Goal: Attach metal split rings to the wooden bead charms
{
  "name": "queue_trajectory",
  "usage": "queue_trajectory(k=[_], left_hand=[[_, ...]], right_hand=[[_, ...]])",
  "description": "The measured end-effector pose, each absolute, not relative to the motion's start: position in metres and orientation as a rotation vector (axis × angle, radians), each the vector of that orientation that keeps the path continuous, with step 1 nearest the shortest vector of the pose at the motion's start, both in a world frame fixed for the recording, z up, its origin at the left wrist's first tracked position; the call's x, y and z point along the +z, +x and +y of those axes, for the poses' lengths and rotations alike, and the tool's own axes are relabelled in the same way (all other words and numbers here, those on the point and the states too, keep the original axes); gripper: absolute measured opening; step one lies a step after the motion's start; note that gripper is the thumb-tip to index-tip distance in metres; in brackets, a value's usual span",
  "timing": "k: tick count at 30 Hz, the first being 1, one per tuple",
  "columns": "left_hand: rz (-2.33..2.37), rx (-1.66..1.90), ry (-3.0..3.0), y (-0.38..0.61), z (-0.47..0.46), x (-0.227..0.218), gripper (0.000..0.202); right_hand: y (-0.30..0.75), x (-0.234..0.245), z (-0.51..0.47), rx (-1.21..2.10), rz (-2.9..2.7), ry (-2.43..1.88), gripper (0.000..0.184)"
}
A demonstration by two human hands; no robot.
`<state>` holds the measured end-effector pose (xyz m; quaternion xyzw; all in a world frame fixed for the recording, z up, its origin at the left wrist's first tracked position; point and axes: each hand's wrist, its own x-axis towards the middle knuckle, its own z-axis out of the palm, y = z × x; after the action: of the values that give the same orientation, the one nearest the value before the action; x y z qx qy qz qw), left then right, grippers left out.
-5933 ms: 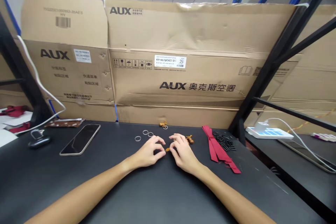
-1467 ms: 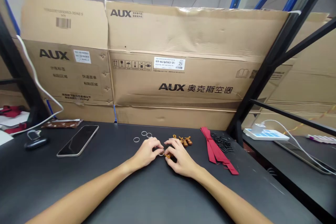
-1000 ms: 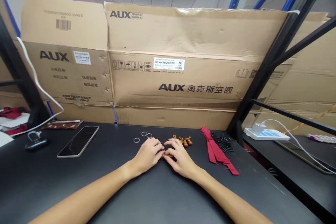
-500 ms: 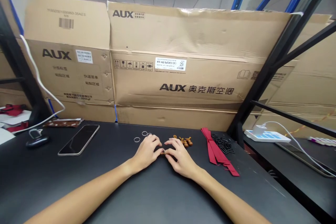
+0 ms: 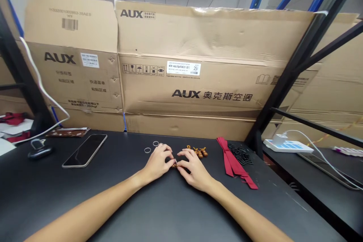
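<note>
The left hand [image 5: 157, 163] and right hand [image 5: 195, 168] are pinching a small brown charm [image 5: 175, 165] between their fingertips, while wooden charms [image 5: 200, 152] are lying just beyond the right fingers and metal rings [image 5: 147, 150] beyond the left.

A smartphone [image 5: 84, 151] lies screen-up on the black workbench [image 5: 42, 193] before flattened AUX cardboard cartons [image 5: 198, 41].
</note>
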<state>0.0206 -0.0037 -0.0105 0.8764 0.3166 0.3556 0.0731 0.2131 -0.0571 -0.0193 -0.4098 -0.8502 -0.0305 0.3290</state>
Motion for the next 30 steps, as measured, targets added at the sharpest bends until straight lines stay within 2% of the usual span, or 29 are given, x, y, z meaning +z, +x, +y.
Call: queue_trajectory(k=[2,7,14,18,23,30], left_hand=[[0.882,1.045,2.784,0.020,-0.008,-0.008,0.007],[0.762,0.966,3.048,0.020,-0.018,-0.005,0.018],[1.029,1.148,2.414,0.021,-0.001,-0.013,0.016],[1.027,1.044,2.291,0.019,0.004,-0.012,0.021],[0.851,0.889,2.193,0.018,0.004,-0.007,0.016],[0.871,0.841,2.086,0.018,0.009,-0.005,0.029]], right_hand=[[0.213,-0.019,-0.058,-0.082,-2.224,-1.076,0.015],[0.212,-0.016,-0.060,-0.082,-2.216,-1.068,0.017],[0.213,-0.017,-0.058,-0.116,-2.235,-1.098,0.016],[0.219,-0.019,-0.054,-0.161,-2.193,-1.151,0.017],[0.220,-0.020,-0.053,-0.204,-2.197,-1.146,0.017],[0.214,-0.020,-0.057,-0.269,-2.228,-1.083,0.016]])
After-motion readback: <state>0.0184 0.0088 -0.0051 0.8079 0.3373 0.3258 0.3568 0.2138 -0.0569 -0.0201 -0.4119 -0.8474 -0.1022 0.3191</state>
